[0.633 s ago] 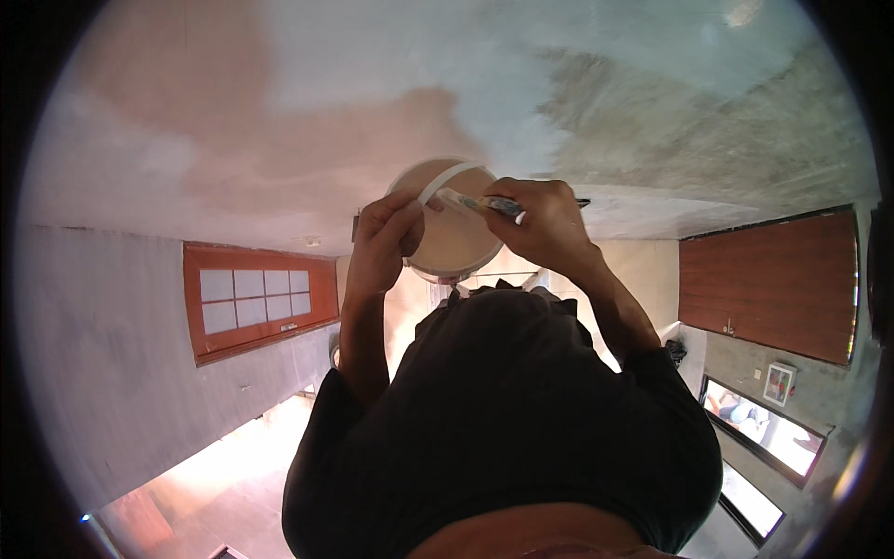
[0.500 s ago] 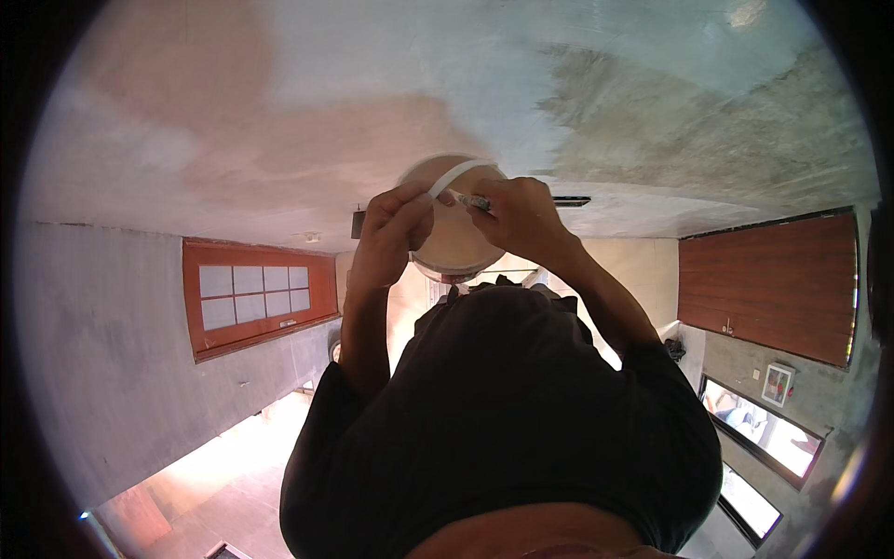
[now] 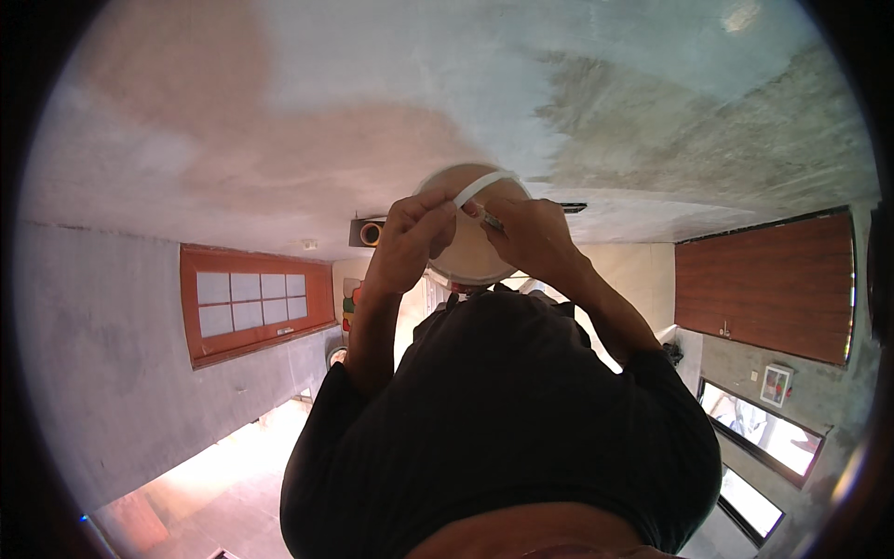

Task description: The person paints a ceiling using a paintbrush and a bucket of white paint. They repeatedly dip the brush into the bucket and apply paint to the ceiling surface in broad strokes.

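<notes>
A round, pale beige bucket-like thing (image 3: 470, 253) with a lighter rim sits right in front of my chest. A curved white strip (image 3: 482, 185) arcs over its far part. My left hand (image 3: 413, 244) is closed at the strip's near end, thumb and fingers pinching it. My right hand (image 3: 538, 233) is closed around a small, light-and-dark patterned object (image 3: 491, 219), whose kind I cannot make out. Its tip points toward the left fingers, close to the strip. Both hands are over the round thing and hide parts of its rim.
Beyond my hands spreads a large surface (image 3: 372, 84) patched in pink, pale blue and grey. A dark box (image 3: 359, 233) with a yellowish ring lies left of my left hand. A reddish framed panel with panes (image 3: 256, 303) is at left, a brown door (image 3: 768, 289) at right.
Both hands and the round thing have shifted slightly right and nearer. The dark box's yellowish ring now shows beside my left hand. The grips look the same.
</notes>
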`<state>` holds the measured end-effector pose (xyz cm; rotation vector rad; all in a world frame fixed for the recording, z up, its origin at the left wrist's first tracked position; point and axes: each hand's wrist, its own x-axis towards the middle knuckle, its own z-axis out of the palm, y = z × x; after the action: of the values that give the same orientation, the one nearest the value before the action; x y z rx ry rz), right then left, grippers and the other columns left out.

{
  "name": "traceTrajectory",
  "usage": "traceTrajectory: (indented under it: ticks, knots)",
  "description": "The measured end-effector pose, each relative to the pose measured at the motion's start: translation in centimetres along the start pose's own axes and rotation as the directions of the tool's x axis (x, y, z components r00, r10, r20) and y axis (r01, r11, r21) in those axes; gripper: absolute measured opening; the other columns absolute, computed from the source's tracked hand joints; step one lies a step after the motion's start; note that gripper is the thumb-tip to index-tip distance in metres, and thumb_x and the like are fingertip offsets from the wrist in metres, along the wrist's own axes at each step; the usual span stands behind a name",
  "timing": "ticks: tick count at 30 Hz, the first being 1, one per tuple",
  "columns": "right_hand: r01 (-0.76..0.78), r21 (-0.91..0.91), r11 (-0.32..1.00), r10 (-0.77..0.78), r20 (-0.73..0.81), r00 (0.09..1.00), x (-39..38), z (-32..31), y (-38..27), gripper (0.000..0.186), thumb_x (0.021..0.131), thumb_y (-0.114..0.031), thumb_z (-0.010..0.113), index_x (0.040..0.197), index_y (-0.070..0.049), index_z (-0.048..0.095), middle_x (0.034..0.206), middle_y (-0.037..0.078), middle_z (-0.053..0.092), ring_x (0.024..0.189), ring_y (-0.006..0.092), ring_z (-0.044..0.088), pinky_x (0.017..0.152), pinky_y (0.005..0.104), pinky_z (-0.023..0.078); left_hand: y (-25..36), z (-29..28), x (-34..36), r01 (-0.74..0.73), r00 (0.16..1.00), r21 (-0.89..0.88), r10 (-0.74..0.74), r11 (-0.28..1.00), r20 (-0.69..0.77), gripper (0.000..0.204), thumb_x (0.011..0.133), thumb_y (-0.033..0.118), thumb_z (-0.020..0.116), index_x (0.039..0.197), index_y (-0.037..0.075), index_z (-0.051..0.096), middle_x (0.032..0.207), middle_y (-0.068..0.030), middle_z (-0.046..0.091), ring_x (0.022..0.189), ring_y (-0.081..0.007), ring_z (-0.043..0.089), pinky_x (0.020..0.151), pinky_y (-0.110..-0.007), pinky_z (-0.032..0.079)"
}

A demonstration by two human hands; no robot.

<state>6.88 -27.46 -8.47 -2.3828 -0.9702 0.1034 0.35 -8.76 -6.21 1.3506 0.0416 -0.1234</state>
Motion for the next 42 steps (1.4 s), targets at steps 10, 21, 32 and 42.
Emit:
traceTrajectory:
  ticks: [10, 21, 32, 42]
  knots:
    - [-0.035, 0.261, 0.965, 0.083, -0.177, 0.981, -1.1, -1.5, 1.1, 0.015, 0.081, -0.011, 0.071, 0.093, -0.002, 0.068, 0.069, 0.011, 0.066, 0.055, 0.0222, 0.064, 0.048, 0.0330, 0.048, 0.0, 0.2, 0.6, -0.002, 1.000, -0.027, 0.002, 1.000, -0.004, 0.025, 0.097, 0.014, 0.045, 0.098, -0.003, 0.064, 0.057, 0.0070, 0.037, 0.049, -0.0012, 0.028, 0.046, -0.021, 0.020]
    - [-0.117, 0.480, 0.869, 0.174, -0.076, 0.982, -2.0, -1.9, 1.4, 0.018, 0.082, -0.012, 0.072, 0.094, 0.001, 0.068, 0.069, 0.011, 0.066, 0.056, 0.0171, 0.063, 0.050, 0.0293, 0.048, -0.7, 0.4, 0.6, 0.002, 1.000, -0.064, -0.003, 0.998, -0.004, 0.026, 0.097, 0.015, 0.044, 0.098, -0.001, 0.064, 0.057, 0.0073, 0.035, 0.049, -0.0019, 0.026, 0.046, -0.021, 0.019]
    - [0.124, -0.061, 0.990, -0.137, -0.330, 0.934, -2.8, -0.1, 2.3, 0.027, 0.075, -0.013, 0.074, 0.098, -0.003, 0.065, 0.082, 0.014, 0.069, 0.064, 0.0314, 0.066, 0.054, 0.0380, 0.051, -1.1, 0.1, 0.9, 0.056, 0.997, -0.065, -0.052, 0.996, 0.060, 0.026, 0.097, 0.015, 0.043, 0.098, -0.001, 0.064, 0.056, 0.0070, 0.035, 0.048, -0.0024, 0.026, 0.046, -0.021, 0.019]
    - [-0.153, 0.572, 0.806, 0.256, -0.103, 0.961, -1.7, -1.5, 2.8, 0.016, 0.082, -0.010, 0.071, 0.093, 0.002, 0.069, 0.067, 0.008, 0.066, 0.056, 0.0121, 0.061, 0.049, 0.0267, 0.046, -1.5, 0.8, 2.2, -0.064, 0.996, -0.107, 0.071, 0.992, 0.057, 0.024, 0.096, 0.012, 0.045, 0.101, -0.006, 0.059, 0.059, 0.0066, 0.034, 0.048, -0.0018, 0.026, 0.044, -0.020, 0.021]
